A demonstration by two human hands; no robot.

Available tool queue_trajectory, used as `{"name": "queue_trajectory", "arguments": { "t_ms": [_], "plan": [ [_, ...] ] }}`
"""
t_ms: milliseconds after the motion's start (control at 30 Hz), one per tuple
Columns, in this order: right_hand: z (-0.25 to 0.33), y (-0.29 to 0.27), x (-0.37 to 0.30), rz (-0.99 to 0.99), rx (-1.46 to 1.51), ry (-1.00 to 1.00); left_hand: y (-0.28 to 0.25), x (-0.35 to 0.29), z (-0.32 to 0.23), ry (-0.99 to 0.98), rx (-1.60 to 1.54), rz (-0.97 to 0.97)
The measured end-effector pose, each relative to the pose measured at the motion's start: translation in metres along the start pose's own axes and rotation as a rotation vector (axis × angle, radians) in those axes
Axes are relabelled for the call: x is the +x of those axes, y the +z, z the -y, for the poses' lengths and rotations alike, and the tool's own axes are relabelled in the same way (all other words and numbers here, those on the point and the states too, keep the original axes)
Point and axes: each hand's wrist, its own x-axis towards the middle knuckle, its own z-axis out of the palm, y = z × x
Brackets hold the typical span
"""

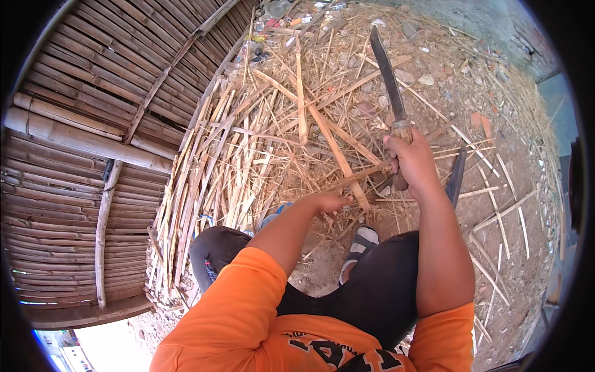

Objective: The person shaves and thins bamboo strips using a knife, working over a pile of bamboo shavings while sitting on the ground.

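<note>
the right hand [414, 162] was wrapped round the rounded wooden handle of a long knife [388, 77], its dark metal blade slightly curved and tapering. left of the knife's handle, the left hand [331, 202] was curled beside a flat bamboo strip [374, 169]; whether it pinched that strip could not be told. pale, fibrous slats [204, 180] lay heaped farther left of the knife, rough stones [426, 79] to its right.
</note>
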Motion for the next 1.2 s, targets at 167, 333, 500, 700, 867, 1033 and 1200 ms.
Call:
{"name": "queue_trajectory", "arguments": {
  "t_ms": [167, 333, 500, 700, 867, 1033, 1200],
  "plan": [
    [-0.005, -0.014, -0.003, -0.029, 0.052, 0.008, -0.025, 0.023, 0.051, -0.185, 0.042, 0.009],
    [-0.004, -0.022, -0.002, -0.090, 0.092, 0.002, -0.073, 0.049, 0.073, -0.115, 0.130, -0.461],
    [0.002, -0.020, -0.002, -0.045, 0.046, -0.011, -0.116, 0.117, 0.101, -0.035, -0.051, -0.689],
    [0.007, -0.005, 0.001, -0.022, 0.086, 0.035, -0.130, 0.165, 0.084, -0.001, -0.346, -0.920],
    [0.011, 0.007, 0.008, 0.017, 0.013, 0.085, -0.149, 0.176, 0.053, -0.079, -0.467, -0.851],
    [0.007, 0.016, 0.014, 0.078, -0.008, 0.133, -0.161, 0.195, 0.066, -0.029, -0.731, -0.748],
    [0.007, 0.023, 0.013, 0.089, -0.012, 0.100, -0.163, 0.118, 0.046, 0.117, -0.559, -0.770]
  ]
}}
